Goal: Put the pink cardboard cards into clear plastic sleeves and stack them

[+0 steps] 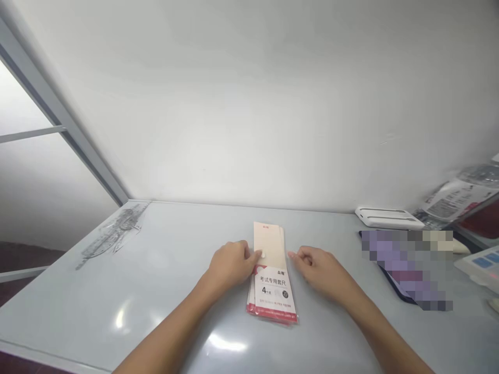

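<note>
In the middle of the table lies a small stack of flat ruler set packets [275, 291], with a red and white printed label at the near end and a cream-coloured far part. Their edges are slightly out of line, so more than one shows. My left hand [234, 262] is at the left edge of the stack, thumb pressed on the top packet and fingers curled by its side. On the other side, my right hand [317, 267] is held just off the right edge, fingers curled in and thumb toward the packet. Nothing shows in it.
The grey glossy table [175, 234] meets a white wall [234, 114] at the back. To the right are a white slim device [390, 218], a blurred-out dark-edged flat object [405, 280], a clear plastic package [460, 195] and a device with blue buttons [485, 262]. A metal frame [66, 104] stands left.
</note>
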`<move>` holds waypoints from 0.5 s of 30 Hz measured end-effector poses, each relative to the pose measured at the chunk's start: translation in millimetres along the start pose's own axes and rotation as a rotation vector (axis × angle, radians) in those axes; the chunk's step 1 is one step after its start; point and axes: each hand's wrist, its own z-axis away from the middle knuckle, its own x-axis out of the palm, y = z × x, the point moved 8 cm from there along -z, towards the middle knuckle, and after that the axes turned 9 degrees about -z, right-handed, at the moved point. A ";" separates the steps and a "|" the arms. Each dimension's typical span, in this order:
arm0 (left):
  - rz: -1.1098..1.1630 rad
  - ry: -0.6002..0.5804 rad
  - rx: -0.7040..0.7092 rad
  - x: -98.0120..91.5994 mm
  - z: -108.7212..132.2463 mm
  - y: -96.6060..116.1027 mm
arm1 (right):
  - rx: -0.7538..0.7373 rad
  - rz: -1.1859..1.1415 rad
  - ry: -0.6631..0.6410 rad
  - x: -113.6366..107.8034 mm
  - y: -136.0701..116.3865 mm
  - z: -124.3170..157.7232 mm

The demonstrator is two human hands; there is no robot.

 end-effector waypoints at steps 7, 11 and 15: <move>0.061 -0.064 0.031 13.8 0.8 1.1 | 0.000 0.010 -0.071 12.5 -6.4 4.8; 0.190 -0.107 0.041 18.3 -0.3 3.2 | -0.006 -0.006 -0.076 16.3 -5.7 5.2; 0.390 -0.110 0.093 14.2 -1.6 11.4 | 0.025 -0.097 -0.101 21.2 2.8 2.2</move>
